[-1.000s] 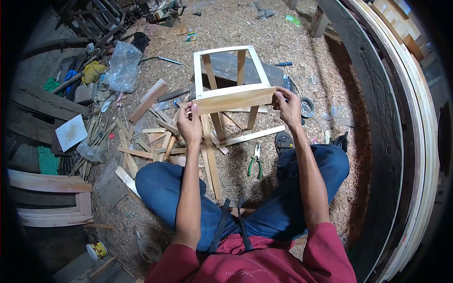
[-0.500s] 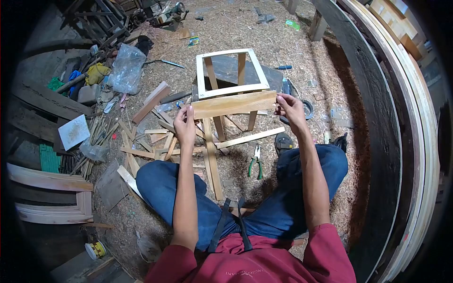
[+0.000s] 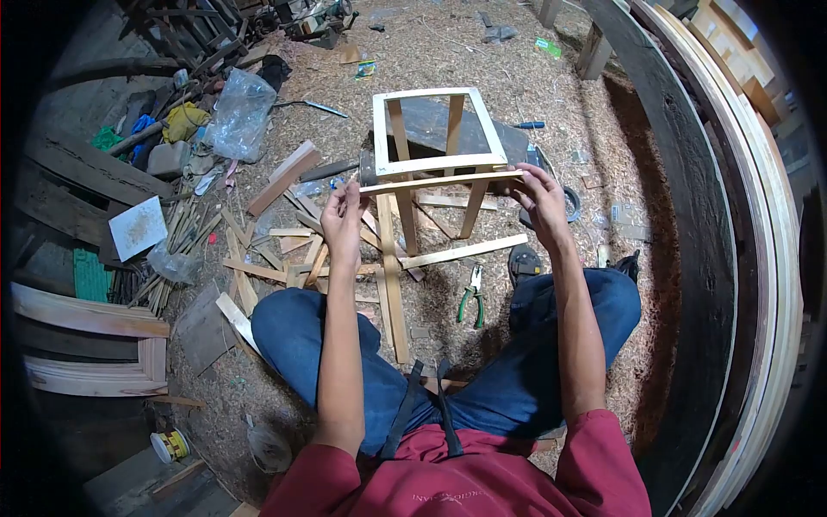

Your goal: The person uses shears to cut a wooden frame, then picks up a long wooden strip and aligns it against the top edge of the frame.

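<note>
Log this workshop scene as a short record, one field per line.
left hand: left hand, gripping the board's left end
right hand: right hand, gripping its right end
held: narrow wooden board, edge toward the camera
beyond board: four-sided wooden frame on legs; contact with board unclear
near knees: green-handled pliers, on the floor
left of pliers: loose wood strips
far left: clear plastic bag, white square piece
floor: shavings-covered ground

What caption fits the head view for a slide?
Left hand and right hand hold a board by its ends, near a wooden frame and pliers.
</note>
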Demonstrator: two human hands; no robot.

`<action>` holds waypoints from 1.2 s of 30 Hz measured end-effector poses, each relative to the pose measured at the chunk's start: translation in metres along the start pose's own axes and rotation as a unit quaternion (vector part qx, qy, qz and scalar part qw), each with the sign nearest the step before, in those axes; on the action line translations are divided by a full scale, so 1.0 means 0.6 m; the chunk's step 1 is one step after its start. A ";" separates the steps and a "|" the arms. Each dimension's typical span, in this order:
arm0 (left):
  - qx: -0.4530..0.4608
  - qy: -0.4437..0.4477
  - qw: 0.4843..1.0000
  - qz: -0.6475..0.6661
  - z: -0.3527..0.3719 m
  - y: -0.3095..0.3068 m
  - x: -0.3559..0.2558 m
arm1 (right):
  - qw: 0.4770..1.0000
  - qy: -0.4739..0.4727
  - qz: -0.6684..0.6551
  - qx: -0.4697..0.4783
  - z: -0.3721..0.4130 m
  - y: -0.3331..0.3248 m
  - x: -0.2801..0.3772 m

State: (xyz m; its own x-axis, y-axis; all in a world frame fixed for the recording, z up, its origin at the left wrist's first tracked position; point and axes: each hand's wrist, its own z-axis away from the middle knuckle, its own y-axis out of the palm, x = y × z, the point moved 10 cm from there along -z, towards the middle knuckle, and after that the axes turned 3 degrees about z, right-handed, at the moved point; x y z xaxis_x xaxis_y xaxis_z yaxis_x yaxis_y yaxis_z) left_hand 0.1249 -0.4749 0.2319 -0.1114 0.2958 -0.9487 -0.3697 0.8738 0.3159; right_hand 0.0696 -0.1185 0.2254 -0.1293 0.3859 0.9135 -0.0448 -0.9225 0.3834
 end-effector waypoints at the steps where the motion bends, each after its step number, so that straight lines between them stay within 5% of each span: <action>1: 0.005 -0.024 0.999 0.042 -0.003 -0.004 0.011 | 0.999 0.006 -0.031 0.008 -0.003 0.001 -0.001; 12: 0.095 -0.015 0.980 0.172 0.007 0.033 -0.008 | 1.000 -0.014 0.002 0.009 0.007 0.009 0.003; 20: 0.060 -0.034 0.998 -0.009 0.006 0.017 0.012 | 0.993 0.021 -0.071 0.088 0.002 0.023 -0.005; 36: 0.053 0.025 0.996 -0.064 -0.010 0.005 0.025 | 0.998 0.015 -0.008 0.054 0.009 0.026 -0.005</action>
State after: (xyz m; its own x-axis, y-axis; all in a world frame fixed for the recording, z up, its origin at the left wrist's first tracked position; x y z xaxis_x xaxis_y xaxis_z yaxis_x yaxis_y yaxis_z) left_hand 0.1166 -0.4699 0.2184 -0.1164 0.1612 -0.9800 -0.2840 0.9401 0.1884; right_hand 0.0748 -0.1338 0.2296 -0.1589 0.3991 0.9030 0.0600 -0.9091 0.4123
